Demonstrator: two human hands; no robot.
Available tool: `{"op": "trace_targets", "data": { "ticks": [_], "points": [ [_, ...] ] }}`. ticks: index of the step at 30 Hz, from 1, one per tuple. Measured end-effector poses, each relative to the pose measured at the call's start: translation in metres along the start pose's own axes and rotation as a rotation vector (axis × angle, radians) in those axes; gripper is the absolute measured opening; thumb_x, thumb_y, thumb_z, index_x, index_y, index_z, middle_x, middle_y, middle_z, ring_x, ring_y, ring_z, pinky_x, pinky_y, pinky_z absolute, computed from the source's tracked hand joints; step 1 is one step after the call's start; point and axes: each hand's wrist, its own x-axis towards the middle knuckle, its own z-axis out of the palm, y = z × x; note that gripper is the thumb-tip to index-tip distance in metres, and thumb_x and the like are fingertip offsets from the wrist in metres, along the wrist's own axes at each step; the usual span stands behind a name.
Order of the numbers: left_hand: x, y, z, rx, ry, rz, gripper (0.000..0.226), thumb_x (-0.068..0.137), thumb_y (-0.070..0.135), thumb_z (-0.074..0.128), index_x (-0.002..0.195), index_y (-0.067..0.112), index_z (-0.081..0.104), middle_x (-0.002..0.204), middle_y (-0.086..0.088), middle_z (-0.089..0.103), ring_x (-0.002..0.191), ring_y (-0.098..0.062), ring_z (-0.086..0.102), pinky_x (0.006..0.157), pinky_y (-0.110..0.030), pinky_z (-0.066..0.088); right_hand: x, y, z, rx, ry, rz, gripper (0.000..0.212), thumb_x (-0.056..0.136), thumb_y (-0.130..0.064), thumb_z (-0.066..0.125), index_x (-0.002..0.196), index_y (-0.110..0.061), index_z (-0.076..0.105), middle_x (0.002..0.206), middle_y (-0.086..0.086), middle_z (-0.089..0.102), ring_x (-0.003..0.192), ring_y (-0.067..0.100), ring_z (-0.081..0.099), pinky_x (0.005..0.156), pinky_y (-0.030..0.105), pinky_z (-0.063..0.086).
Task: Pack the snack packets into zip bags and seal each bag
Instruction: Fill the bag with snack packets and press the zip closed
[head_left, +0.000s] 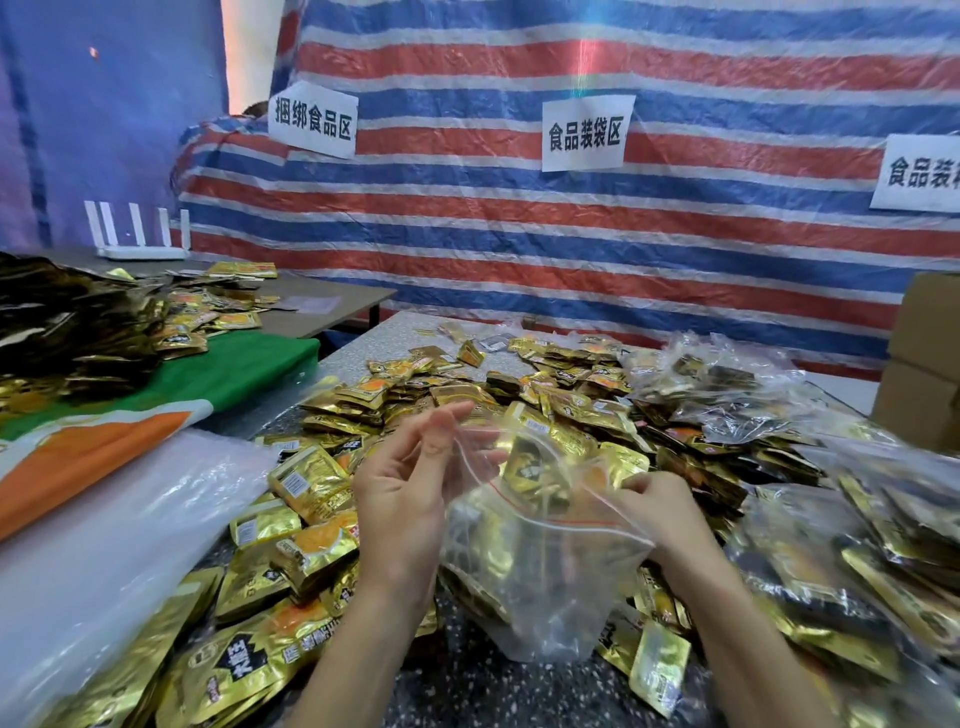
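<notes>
A clear zip bag (545, 571) with a red zip line hangs just above the table in front of me, its mouth open. Several gold snack packets lie inside it, and one gold packet (535, 470) stands in the mouth. My left hand (410, 488) holds the bag's left rim, fingers nearly straight and pointing up. My right hand (662, 509) pinches the right end of the zip line. Loose gold snack packets (311, 483) cover the table all around the bag.
Filled zip bags (727, 395) are heaped at the right and far right. A stack of clear plastic (104, 519) lies at the left beside an orange and green cloth (156, 405). Cardboard boxes (924, 364) stand at the right edge. A striped tarp with paper signs hangs behind.
</notes>
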Motion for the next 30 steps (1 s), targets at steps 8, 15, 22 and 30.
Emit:
{"op": "trace_targets", "data": {
  "ticks": [8, 15, 22, 30],
  "points": [
    [-0.001, -0.001, 0.004, 0.017, -0.001, -0.006, 0.025, 0.085, 0.039, 0.064, 0.095, 0.021, 0.078, 0.091, -0.018, 0.076, 0.079, -0.034, 0.075, 0.070, -0.034, 0.061, -0.062, -0.069, -0.056, 1.119, -0.128, -0.324, 0.027, 0.082, -0.026, 0.066, 0.104, -0.011, 0.068, 0.102, 0.008, 0.077, 0.087, 0.020, 0.075, 0.063, 0.029, 0.060],
    [-0.005, -0.003, 0.009, 0.049, -0.003, 0.004, 0.020, 0.087, 0.033, 0.062, 0.090, 0.024, 0.080, 0.088, -0.009, 0.077, 0.074, -0.022, 0.076, 0.065, -0.028, 0.060, -0.093, -0.089, -0.050, 0.727, 0.044, -0.543, 0.031, 0.076, -0.032, 0.073, 0.102, -0.016, 0.070, 0.098, 0.004, 0.078, 0.087, 0.021, 0.076, 0.061, 0.033, 0.062],
    [-0.006, -0.001, 0.011, 0.035, -0.008, -0.005, 0.023, 0.088, 0.035, 0.061, 0.094, 0.021, 0.078, 0.089, -0.014, 0.077, 0.075, -0.028, 0.076, 0.064, -0.033, 0.061, -0.080, -0.072, -0.034, 0.316, 0.058, -0.707, 0.021, 0.084, -0.014, 0.080, 0.100, -0.024, 0.071, 0.096, -0.007, 0.076, 0.091, 0.015, 0.073, 0.081, 0.036, 0.059],
    [-0.006, -0.001, 0.012, -0.072, 0.071, -0.075, 0.026, 0.080, 0.038, 0.065, 0.090, 0.018, 0.079, 0.086, -0.021, 0.075, 0.073, -0.033, 0.075, 0.064, -0.035, 0.060, -0.068, -0.044, -0.048, 0.155, -0.548, -0.522, 0.044, 0.067, -0.054, 0.083, 0.107, -0.042, 0.068, 0.115, -0.009, 0.072, 0.108, 0.012, 0.070, 0.087, 0.040, 0.059]
  ]
}}
